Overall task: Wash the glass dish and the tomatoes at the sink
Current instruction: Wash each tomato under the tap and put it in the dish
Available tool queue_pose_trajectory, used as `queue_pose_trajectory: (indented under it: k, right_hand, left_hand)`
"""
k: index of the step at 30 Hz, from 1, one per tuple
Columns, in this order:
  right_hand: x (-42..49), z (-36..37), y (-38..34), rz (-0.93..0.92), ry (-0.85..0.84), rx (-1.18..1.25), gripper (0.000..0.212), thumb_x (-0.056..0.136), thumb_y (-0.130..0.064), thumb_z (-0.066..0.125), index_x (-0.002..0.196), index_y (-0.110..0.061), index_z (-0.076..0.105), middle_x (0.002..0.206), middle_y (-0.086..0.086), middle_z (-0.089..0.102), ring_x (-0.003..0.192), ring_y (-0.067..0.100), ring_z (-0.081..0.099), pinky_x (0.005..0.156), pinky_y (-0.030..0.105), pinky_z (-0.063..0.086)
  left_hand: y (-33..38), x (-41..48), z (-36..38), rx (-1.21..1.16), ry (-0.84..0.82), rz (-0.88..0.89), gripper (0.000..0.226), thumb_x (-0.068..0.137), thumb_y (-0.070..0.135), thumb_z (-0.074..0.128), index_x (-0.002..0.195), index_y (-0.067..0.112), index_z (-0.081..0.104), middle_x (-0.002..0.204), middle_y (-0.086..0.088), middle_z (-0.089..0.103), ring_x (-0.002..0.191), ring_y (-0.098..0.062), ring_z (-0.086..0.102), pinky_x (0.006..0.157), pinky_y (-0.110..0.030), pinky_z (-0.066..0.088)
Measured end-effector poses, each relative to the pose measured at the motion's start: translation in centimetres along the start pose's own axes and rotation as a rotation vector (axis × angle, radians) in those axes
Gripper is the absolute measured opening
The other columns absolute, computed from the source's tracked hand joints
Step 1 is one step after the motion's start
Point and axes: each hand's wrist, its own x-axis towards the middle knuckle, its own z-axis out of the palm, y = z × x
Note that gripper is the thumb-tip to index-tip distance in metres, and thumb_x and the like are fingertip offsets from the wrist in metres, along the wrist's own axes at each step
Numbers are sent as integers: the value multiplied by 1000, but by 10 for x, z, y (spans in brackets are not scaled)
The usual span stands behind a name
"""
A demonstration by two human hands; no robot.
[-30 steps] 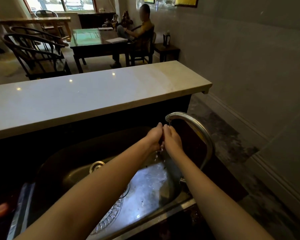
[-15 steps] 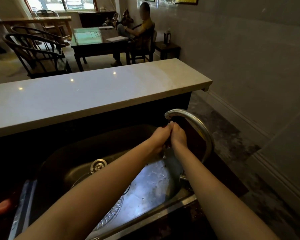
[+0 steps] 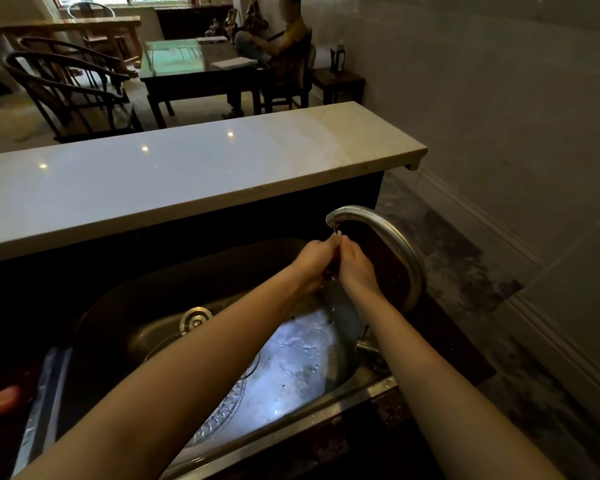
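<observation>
My left hand [image 3: 310, 263] and my right hand [image 3: 355, 268] are pressed together just under the spout of the curved steel faucet [image 3: 385, 225]. They close on a small dark red tomato [image 3: 330, 270], which is mostly hidden between the palms. Water drips from them into the steel sink [image 3: 291, 433]. A cut-glass dish [image 3: 224, 408] lies on the sink floor, partly hidden under my left forearm. Two more reddish tomatoes [image 3: 3, 399] sit in shadow on the counter to the left of the sink.
The sink drain [image 3: 195, 318] is at the back left of the basin. A raised pale stone bar top [image 3: 187, 174] runs behind the sink. Beyond it stand dark wooden chairs and a table [image 3: 187, 64] where a person sits. A tiled wall is on the right.
Both hands have stayed joined and have risen slightly toward the spout. The view has shifted a little.
</observation>
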Motion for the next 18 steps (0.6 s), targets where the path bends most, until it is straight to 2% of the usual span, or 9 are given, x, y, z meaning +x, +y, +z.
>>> queue_pose_trajectory:
  k: [2,4,7,10,12,16,18]
  right_hand:
    - [-2,-3,4,30,-63,28,44,95,-52,28,123,-29,52,111,5,63,99,20,61,91,41,50]
    - [-4,-5,4,126,-129,200,46,95,-51,30,125,-23,51,110,7,63,97,22,65,89,42,53]
    - [-6,-4,1,165,-150,341,41,96,-48,35,125,-24,51,106,6,61,92,21,65,76,36,57]
    - [-5,-3,0,143,-158,410,37,97,-44,36,125,-25,51,113,6,59,98,21,62,72,31,55]
    - [-4,-2,0,132,-169,438,37,97,-42,35,127,-26,50,111,3,60,99,18,62,71,29,54]
    - [-2,5,-2,142,-85,254,37,97,-45,32,127,-29,48,98,-2,58,87,15,61,70,29,53]
    - [-2,9,-3,135,-57,195,40,97,-46,32,130,-27,46,90,-5,55,80,14,60,64,27,52]
  left_hand:
    - [-4,3,-9,264,94,90,34,95,29,48,123,9,50,111,-15,53,100,-28,57,85,-37,52]
    - [-9,4,-16,506,137,189,46,89,27,58,132,17,43,128,-12,40,112,-29,50,92,-40,52]
    - [-14,4,-21,720,142,396,55,82,22,68,131,16,45,130,-9,41,117,-23,45,94,-27,44]
    - [-14,6,-23,774,149,487,56,79,20,70,130,15,48,128,-8,45,117,-20,45,92,-22,38]
    - [-13,6,-25,789,141,507,57,79,21,70,131,18,48,127,-8,45,115,-19,44,91,-21,37]
    - [-16,7,-32,808,129,559,57,80,22,69,133,18,48,124,-7,48,112,-17,45,89,-21,36]
    - [-17,7,-36,818,125,589,56,80,22,69,133,16,49,125,-7,49,113,-17,46,89,-21,38]
